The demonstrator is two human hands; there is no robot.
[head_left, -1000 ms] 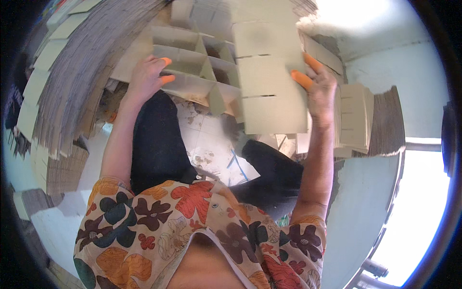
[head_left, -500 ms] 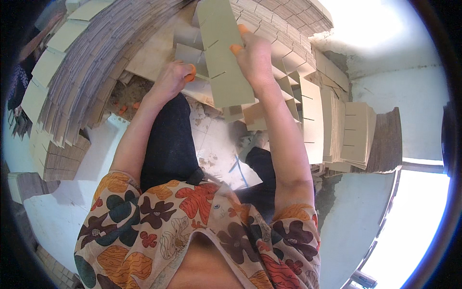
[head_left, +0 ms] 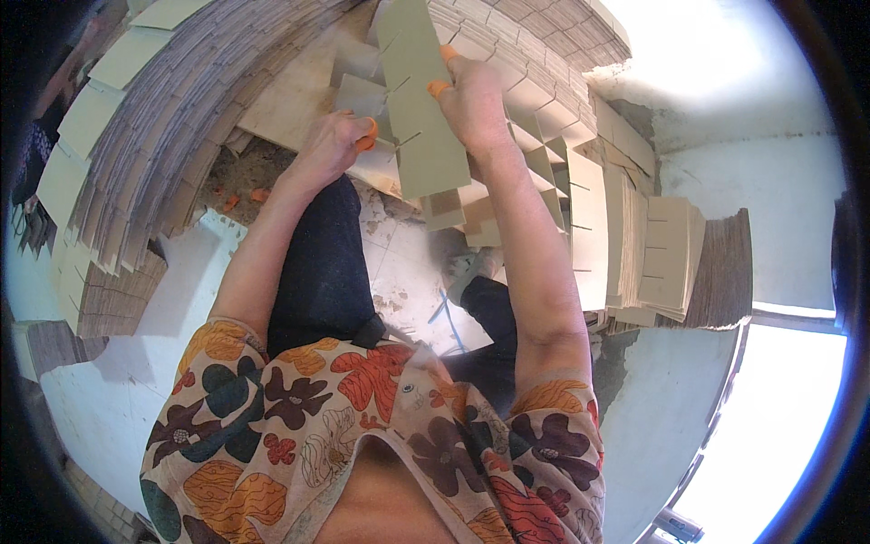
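Note:
A long slotted cardboard strip (head_left: 424, 118) stands tilted in front of me, its slots along the left side. My right hand (head_left: 476, 102) is closed on its right edge, with orange covers on the fingertips. My left hand (head_left: 333, 145) is curled shut to the left of the strip; an orange cover shows at the fingers. Grey cardboard pieces (head_left: 361, 100) lie right behind that hand, and what its fingers hold, if anything, is hidden. Beneath and beyond my right forearm is a grid of interlocked cardboard dividers (head_left: 542, 156), partly covered by the arm.
Tall, curving stacks of cardboard strips (head_left: 181, 118) rise at the left. More stacked strips (head_left: 521, 54) stand at the back, with slotted bundles (head_left: 671, 258) at the right. Orange bits (head_left: 260, 195) lie beside my left forearm. My knees flank a stained tiled floor (head_left: 390, 245).
The cardboard strip and my right hand have shifted slightly left. My left hand has moved a little to the right, still curled.

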